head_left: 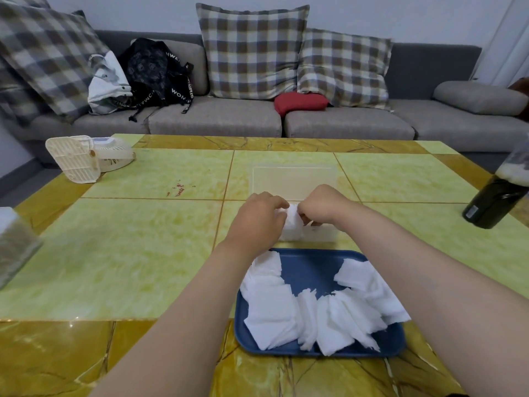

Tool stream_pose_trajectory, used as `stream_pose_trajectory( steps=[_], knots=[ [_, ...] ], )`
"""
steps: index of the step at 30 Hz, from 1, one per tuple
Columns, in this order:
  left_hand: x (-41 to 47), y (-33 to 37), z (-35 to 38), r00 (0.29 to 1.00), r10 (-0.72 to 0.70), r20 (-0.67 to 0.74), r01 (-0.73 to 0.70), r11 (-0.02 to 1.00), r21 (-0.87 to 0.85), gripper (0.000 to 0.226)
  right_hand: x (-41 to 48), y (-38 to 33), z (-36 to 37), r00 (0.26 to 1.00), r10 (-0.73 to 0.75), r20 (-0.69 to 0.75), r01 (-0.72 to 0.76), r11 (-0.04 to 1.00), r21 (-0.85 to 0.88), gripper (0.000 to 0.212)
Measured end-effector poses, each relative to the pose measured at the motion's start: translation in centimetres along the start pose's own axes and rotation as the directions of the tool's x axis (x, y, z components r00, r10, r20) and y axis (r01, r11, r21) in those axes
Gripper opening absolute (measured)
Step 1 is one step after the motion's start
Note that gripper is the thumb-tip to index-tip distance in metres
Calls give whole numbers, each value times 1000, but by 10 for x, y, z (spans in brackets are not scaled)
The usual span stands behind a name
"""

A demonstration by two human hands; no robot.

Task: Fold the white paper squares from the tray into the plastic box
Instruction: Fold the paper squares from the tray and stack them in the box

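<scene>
A blue tray (309,267) lies at the near edge of the table with several white paper squares (272,308) heaped in it. Just beyond it stands a clear plastic box (320,234) with its lid (294,181) open and tilted back. My left hand (262,217) and my right hand (323,203) meet over the box's front left part. Both pinch one folded white paper square (293,217) between them. Folded white paper shows inside the box below the hands.
A dark bottle (495,202) stands at the table's right edge. A white plastic basket (74,157) and fan sit at the far left. A tissue pack (14,242) is at the left edge. A grey sofa with plaid cushions and bags lies behind the table.
</scene>
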State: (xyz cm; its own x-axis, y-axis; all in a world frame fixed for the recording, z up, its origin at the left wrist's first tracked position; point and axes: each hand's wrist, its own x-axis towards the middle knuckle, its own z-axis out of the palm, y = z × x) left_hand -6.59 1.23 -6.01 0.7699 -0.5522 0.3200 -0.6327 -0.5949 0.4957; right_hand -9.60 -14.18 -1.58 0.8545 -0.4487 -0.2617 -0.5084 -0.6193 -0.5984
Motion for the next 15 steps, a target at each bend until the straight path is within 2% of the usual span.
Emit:
stream_pose_trajectory(
  steps=[2,4,6,8,10,15],
  knots=[
    [-1,-1,2,999,38,-13,-37,997,64,32,3,2,1,1000,-10,4,10,997,-79,15],
    [-2,-1,5,997,64,31,-67,992,107,35,3,3,3,999,-15,40,19,992,-121,14],
    [-3,0,6,996,82,48,-88,985,145,38,0,4,2,995,-15,98,22,997,-69,21],
    [-4,1,5,992,123,13,-123,974,190,39,-3,6,0,991,-21,131,20,1000,15,19],
    [-4,3,5,989,148,12,-148,970,194,39,-3,8,-1,988,-74,137,73,997,9,22],
    [-2,6,7,989,115,95,-135,960,243,38,-7,12,-3,964,-213,159,238,959,-157,27]
  ],
)
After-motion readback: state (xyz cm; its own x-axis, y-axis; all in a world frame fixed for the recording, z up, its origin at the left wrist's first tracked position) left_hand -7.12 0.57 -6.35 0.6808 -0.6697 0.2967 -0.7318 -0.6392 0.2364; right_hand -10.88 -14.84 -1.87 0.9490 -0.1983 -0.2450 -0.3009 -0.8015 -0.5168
